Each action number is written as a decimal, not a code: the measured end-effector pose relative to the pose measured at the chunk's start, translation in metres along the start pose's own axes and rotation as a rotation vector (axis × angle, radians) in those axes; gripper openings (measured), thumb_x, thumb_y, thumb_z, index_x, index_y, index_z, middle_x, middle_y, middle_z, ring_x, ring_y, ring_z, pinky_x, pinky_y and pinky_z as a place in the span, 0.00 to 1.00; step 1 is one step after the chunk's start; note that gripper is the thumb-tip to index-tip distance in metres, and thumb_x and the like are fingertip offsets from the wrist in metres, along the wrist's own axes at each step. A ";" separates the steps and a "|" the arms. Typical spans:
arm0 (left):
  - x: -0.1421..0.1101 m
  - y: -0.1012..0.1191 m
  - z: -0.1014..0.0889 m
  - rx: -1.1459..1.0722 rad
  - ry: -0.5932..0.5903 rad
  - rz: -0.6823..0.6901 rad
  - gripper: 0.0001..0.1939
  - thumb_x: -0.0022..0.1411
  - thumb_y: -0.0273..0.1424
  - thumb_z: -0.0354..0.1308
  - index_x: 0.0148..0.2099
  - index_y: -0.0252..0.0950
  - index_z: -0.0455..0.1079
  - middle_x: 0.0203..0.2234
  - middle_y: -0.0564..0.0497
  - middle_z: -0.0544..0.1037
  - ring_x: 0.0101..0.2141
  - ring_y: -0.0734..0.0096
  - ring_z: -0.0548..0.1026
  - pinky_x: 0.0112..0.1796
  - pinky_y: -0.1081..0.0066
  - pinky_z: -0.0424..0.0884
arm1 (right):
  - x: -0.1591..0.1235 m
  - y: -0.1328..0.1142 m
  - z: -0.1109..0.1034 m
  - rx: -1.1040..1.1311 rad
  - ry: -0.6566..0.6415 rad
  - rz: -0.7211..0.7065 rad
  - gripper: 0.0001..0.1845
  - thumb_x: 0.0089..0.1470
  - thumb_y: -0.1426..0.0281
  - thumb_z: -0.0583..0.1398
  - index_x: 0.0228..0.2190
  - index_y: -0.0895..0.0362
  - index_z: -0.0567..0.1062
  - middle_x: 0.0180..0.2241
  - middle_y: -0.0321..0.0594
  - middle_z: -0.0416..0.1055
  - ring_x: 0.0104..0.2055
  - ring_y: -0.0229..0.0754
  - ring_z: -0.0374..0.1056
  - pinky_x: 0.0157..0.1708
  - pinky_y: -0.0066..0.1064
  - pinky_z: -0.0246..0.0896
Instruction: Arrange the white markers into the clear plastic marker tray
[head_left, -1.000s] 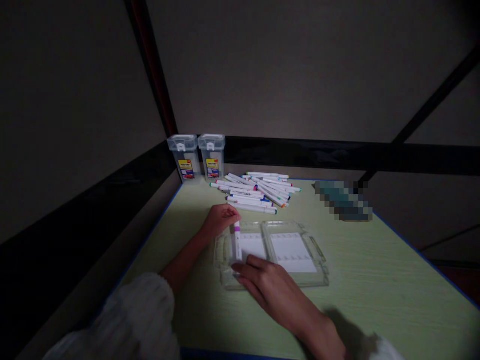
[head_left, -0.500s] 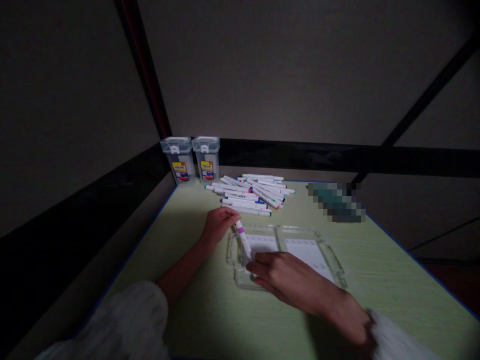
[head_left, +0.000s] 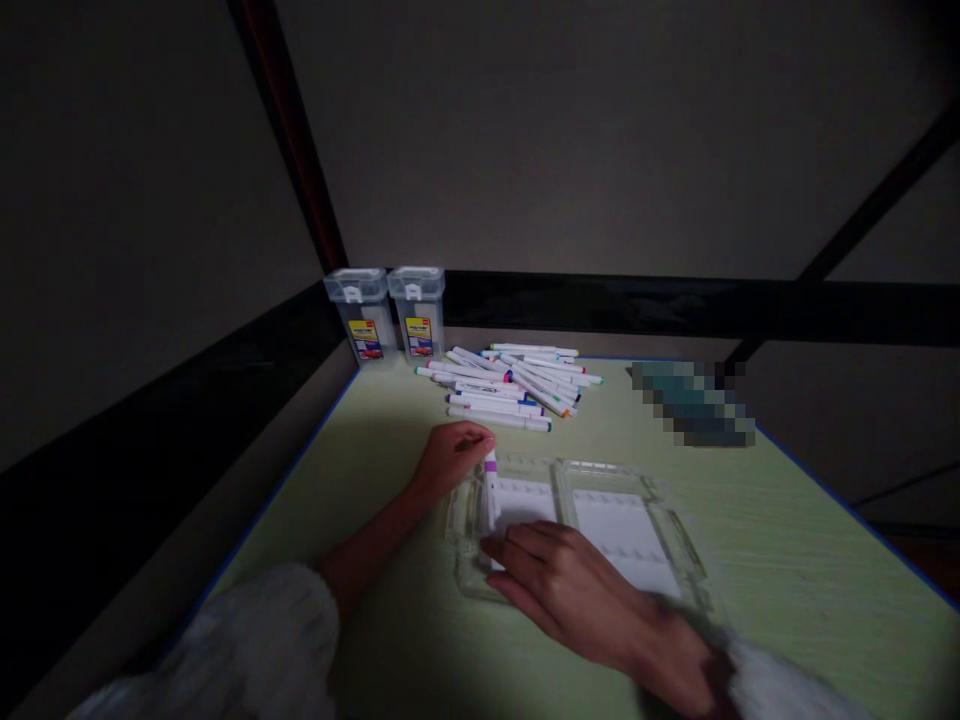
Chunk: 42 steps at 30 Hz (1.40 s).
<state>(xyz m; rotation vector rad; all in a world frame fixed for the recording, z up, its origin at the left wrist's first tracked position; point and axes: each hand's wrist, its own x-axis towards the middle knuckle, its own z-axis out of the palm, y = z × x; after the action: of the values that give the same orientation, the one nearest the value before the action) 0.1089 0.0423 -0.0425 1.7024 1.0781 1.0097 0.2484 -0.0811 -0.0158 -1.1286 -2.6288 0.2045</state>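
A white marker [head_left: 491,488] with a purple band stands almost lengthwise at the left side of a clear plastic case [head_left: 465,580]. My left hand [head_left: 451,460] pinches its far end between thumb and fingertips. At the near end, my right hand [head_left: 566,575] has its fingers closed around the marker's tip, which they hide. The case lies open and flat on the table, with two white-lined halves and ridged slots. My right hand covers part of its near edge.
Several white markers [head_left: 510,385] with coloured ends lie in a loose pile behind the case. Two lidded clear boxes [head_left: 367,325] with yellow labels stand at the back left corner. A blurred-out object [head_left: 694,405] lies at the right on the pale green table [head_left: 780,560].
The marker has turned from slanting to nearly straight along the left side of the case and sits lower there. Both hands moved with it. The view has shifted slightly.
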 end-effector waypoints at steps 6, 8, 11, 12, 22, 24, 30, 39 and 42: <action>-0.004 0.007 0.000 0.095 -0.035 0.035 0.06 0.47 0.27 0.55 0.27 0.31 0.71 0.25 0.49 0.76 0.29 0.71 0.73 0.32 0.75 0.68 | 0.000 -0.003 -0.002 0.017 0.057 -0.065 0.10 0.56 0.69 0.50 0.36 0.58 0.69 0.29 0.38 0.69 0.30 0.39 0.65 0.31 0.31 0.57; -0.006 0.009 0.000 0.126 -0.039 0.043 0.05 0.47 0.26 0.55 0.26 0.31 0.71 0.24 0.49 0.76 0.29 0.71 0.73 0.32 0.75 0.68 | 0.000 -0.005 -0.003 0.017 0.029 -0.074 0.10 0.56 0.69 0.50 0.35 0.58 0.69 0.29 0.38 0.69 0.29 0.38 0.65 0.30 0.31 0.57; -0.008 0.011 0.000 0.155 -0.025 0.056 0.04 0.46 0.24 0.55 0.25 0.31 0.71 0.24 0.48 0.76 0.29 0.71 0.72 0.31 0.75 0.68 | 0.001 -0.007 -0.004 0.013 -0.004 -0.076 0.10 0.56 0.70 0.50 0.35 0.58 0.69 0.29 0.38 0.69 0.29 0.38 0.64 0.30 0.31 0.57; -0.009 0.012 0.000 0.161 -0.020 0.058 0.04 0.46 0.24 0.54 0.25 0.31 0.71 0.24 0.48 0.76 0.28 0.71 0.72 0.31 0.75 0.68 | 0.001 -0.007 -0.004 0.015 -0.010 -0.072 0.10 0.56 0.71 0.50 0.36 0.58 0.69 0.30 0.38 0.69 0.29 0.38 0.64 0.30 0.31 0.57; -0.006 0.005 0.000 0.168 -0.009 0.073 0.03 0.45 0.24 0.54 0.24 0.31 0.69 0.23 0.49 0.75 0.28 0.73 0.72 0.31 0.75 0.67 | 0.000 -0.005 -0.005 0.026 -0.018 -0.088 0.11 0.56 0.71 0.49 0.35 0.57 0.70 0.30 0.38 0.68 0.30 0.37 0.63 0.31 0.30 0.56; -0.006 0.005 0.000 0.173 -0.015 0.062 0.03 0.45 0.25 0.55 0.25 0.30 0.70 0.23 0.49 0.75 0.27 0.73 0.72 0.31 0.75 0.67 | -0.001 -0.004 -0.006 0.005 -0.029 -0.105 0.12 0.56 0.66 0.50 0.39 0.57 0.69 0.30 0.38 0.68 0.31 0.38 0.63 0.32 0.31 0.57; -0.007 0.005 -0.001 0.230 0.015 0.065 0.03 0.44 0.26 0.58 0.25 0.31 0.70 0.22 0.50 0.75 0.26 0.73 0.71 0.31 0.74 0.67 | -0.002 -0.001 -0.007 -0.068 -0.027 -0.147 0.17 0.54 0.63 0.52 0.42 0.59 0.68 0.31 0.39 0.68 0.32 0.40 0.64 0.33 0.32 0.59; -0.006 0.005 -0.003 0.235 0.037 0.074 0.04 0.45 0.27 0.57 0.26 0.31 0.71 0.22 0.49 0.75 0.27 0.73 0.72 0.31 0.75 0.67 | -0.006 0.009 -0.007 -0.146 -0.025 -0.166 0.16 0.55 0.66 0.52 0.43 0.60 0.68 0.30 0.39 0.68 0.30 0.39 0.64 0.30 0.31 0.60; -0.005 0.004 -0.004 0.249 0.043 0.077 0.04 0.45 0.27 0.57 0.26 0.31 0.71 0.23 0.49 0.75 0.27 0.73 0.72 0.31 0.75 0.67 | -0.006 0.010 -0.006 -0.138 -0.022 -0.168 0.16 0.55 0.67 0.51 0.43 0.61 0.68 0.30 0.40 0.68 0.30 0.40 0.64 0.31 0.32 0.60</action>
<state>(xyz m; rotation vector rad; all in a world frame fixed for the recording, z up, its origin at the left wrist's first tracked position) 0.1048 0.0374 -0.0384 1.9419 1.2149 0.9963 0.2610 -0.0784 -0.0137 -0.9429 -2.7767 0.0011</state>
